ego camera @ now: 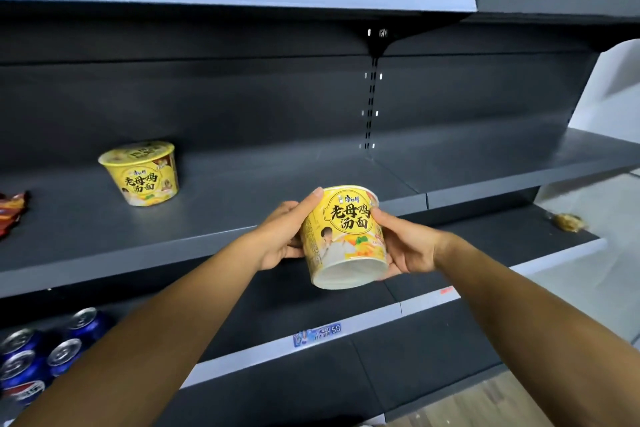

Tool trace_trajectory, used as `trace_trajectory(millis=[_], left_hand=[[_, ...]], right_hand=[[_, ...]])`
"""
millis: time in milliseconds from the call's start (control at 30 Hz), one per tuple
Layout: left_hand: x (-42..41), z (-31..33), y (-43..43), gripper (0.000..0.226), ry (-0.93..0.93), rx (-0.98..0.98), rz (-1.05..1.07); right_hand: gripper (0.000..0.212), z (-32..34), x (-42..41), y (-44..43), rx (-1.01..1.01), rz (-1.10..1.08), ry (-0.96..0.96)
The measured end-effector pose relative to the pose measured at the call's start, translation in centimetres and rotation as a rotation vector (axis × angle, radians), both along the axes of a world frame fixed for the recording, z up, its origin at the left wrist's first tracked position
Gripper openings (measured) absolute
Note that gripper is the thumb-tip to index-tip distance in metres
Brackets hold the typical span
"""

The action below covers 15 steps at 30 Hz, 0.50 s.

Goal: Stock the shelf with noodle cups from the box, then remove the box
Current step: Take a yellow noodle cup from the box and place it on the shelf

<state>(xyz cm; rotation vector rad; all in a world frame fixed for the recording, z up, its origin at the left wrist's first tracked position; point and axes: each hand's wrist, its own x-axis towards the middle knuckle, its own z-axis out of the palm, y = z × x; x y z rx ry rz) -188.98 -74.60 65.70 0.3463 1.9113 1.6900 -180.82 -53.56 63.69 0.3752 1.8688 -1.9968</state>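
Matte grey shelf (242, 191), nearer tapered cup (343, 236)

I see one yellow noodle cup (142, 173) upright on the grey shelf (225, 208); a second cup (346, 236) tilts, base toward me, before its edge.

Stock by kind
Two yellow round paper noodle cups (143, 177), four blue aluminium drink cans (65, 354), one red-orange crinkled snack packet (12, 211), one blue-white price tag (317, 334).

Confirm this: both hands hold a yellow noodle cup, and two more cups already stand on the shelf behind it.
Not two: the head view shows only one shelved cup on the shelf. The left hand and right hand do hold a yellow noodle cup.
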Motion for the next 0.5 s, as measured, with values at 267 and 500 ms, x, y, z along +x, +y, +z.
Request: trace_trajectory(millis=[267,500], left_hand=[[-0.1,2.0,-1.6,0.06,-0.032,0.016,-0.067],[-0.3,3.4,-3.1,0.043,0.006,0.13,-0.03]], right_hand=[[0.116,2.1,-0.8,-1.0,0.052,0.032,0.045],[0.1,3.7,-2.0,-2.3,0.054,0.023,0.096]])
